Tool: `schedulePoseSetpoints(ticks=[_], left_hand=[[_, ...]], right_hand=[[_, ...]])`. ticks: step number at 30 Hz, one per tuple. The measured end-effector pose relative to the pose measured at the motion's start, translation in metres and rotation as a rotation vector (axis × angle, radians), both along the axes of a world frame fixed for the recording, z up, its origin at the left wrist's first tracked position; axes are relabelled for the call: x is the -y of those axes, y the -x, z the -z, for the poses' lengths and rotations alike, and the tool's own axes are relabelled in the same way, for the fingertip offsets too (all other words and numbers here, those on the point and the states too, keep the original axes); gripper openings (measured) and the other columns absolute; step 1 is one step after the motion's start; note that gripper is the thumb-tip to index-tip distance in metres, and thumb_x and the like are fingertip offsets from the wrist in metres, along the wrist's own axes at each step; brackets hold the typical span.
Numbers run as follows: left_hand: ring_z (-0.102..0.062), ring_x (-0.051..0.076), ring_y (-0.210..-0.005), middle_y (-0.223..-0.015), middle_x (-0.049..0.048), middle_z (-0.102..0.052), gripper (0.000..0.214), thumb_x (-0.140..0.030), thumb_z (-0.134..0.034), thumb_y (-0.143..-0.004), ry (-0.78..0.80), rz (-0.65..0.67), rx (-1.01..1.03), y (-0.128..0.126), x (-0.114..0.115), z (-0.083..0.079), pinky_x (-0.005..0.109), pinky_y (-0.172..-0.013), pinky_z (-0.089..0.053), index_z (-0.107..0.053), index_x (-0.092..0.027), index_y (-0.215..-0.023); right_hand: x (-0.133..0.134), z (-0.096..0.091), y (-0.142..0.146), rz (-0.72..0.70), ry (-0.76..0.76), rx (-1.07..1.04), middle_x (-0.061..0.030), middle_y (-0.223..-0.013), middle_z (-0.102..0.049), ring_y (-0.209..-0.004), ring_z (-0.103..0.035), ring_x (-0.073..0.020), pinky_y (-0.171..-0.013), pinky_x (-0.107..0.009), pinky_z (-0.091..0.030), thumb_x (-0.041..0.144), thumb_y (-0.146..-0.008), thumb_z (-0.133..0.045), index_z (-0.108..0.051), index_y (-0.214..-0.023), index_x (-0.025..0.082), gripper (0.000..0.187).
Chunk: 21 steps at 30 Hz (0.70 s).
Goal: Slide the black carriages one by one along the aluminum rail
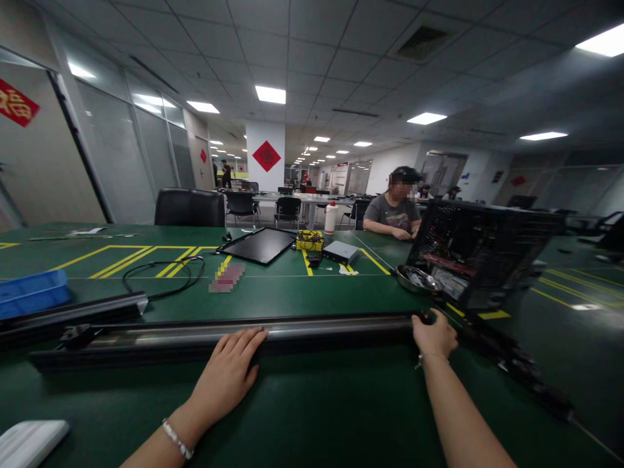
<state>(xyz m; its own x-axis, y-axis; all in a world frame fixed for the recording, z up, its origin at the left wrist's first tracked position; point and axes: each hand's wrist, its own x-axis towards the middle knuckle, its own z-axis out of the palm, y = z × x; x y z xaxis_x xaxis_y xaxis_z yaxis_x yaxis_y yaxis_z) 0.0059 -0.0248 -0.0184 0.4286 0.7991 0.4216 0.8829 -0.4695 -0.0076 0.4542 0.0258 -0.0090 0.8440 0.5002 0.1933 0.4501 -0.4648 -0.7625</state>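
A long black linear rail with a polished steel shaft point(341, 330) lies across the green work table point(312, 396) in front of me. My left hand point(227, 370) rests flat on its near edge, fingers apart. My right hand point(433, 335) curls around the rail towards its right end. A second dark rail point(73, 315) lies parallel behind it at the left. A white pad point(29, 443) sits near the table's front left corner, away from both hands.
An open black computer case point(468, 253) stands at the right, with a steel bowl point(414, 279) beside it. A black panel point(258, 245), yellow-wired box point(309, 240), grey box point(340, 252), black cable point(160, 276) and blue tray point(34, 292) lie on the table. A co-worker point(392, 211) sits beyond.
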Motion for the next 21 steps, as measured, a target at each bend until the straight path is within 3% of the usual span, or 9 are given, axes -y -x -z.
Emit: schedulePoseSetpoints(ticks=[21], left_hand=[[-0.047,0.021,-0.117,-0.134,0.0023,-0.049,0.059,-0.02,-0.047,-0.077,-0.009,0.022,0.014,0.0015,-0.0021,0.0005,0.039,-0.098,-0.031,-0.036,-0.029,-0.134]], right_hand=[[0.0049,-0.009,-0.0041,0.074,0.0,-0.132,-0.0171,-0.125,-0.038,-0.114,-0.044,-0.0354,-0.091,-0.045,-0.039,0.047,-0.063,-0.063,-0.043,-0.128,0.025,0.071]])
